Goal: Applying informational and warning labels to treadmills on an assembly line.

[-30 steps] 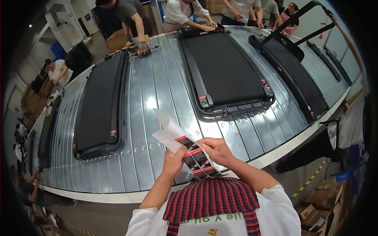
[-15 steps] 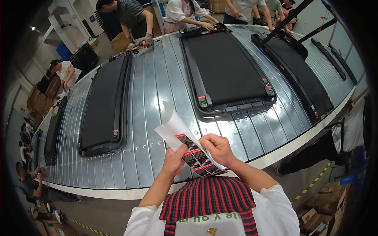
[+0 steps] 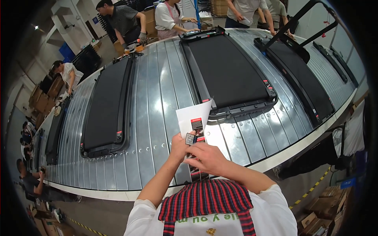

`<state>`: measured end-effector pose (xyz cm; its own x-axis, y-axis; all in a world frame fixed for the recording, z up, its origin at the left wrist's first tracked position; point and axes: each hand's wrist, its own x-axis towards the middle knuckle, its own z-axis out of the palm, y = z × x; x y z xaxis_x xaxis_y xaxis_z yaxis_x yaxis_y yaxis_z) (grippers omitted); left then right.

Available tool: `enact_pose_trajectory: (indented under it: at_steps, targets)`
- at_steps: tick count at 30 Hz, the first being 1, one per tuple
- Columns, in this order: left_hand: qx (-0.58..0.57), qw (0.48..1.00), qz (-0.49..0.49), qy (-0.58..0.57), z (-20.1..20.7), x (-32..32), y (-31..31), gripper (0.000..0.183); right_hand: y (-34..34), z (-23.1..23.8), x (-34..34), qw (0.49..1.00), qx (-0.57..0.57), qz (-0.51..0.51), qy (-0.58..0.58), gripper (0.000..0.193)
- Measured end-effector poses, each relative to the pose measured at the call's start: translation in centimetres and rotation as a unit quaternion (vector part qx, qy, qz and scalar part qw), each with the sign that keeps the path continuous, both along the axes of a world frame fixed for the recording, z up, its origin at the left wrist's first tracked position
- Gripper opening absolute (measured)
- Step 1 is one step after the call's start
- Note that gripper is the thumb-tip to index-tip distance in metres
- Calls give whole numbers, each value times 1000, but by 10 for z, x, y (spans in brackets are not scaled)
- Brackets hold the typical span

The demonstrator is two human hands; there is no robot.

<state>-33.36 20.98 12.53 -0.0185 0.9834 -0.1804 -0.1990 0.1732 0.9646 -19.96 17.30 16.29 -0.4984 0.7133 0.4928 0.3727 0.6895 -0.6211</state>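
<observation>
Metal slats (image 3: 146,106): are spanning the view and shining.
Left treadmill (image 3: 106,102): is lying flat on the slats.
Right treadmill (image 3: 297,74): is lying with a raised black handle frame (image 3: 290,24) above its far end.
Dark-shirted worker (image 3: 126,21): is bending at the far edge.
Pink-aproned worker (image 3: 163,17): is reaching toward the middle treadmill (image 3: 228,67).
Floor tape (image 3: 311,189): is running, yellow and black, near open cardboard boxes (image 3: 325,205) at right.

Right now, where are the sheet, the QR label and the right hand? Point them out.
Sheet (image 3: 193,113): head view, its blank upper part.
QR label (image 3: 191,139): head view, its printed face.
Right hand (image 3: 210,159): head view, back of the hand.
</observation>
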Motion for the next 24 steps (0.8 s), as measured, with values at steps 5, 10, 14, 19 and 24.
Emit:
enact_pose_trajectory:
  at_steps: [5,10,14,19,24]
  targets:
    - [21,985,-89,148,1,-12,0,28,21,7,19,992,-30,-73,101,9]
    - [23,974,-124,188,10,-6,10,30,34,1,31,993,-67,-66,73,10]
    - [31,974,-146,173,13,1,15,30,38,-9,32,993,-81,-53,65,12]
    - [39,959,-185,212,-3,10,17,28,42,-20,41,996,-44,-67,50,11]
    - [15,957,-181,228,3,26,29,27,49,-28,55,993,-87,-67,42,8]
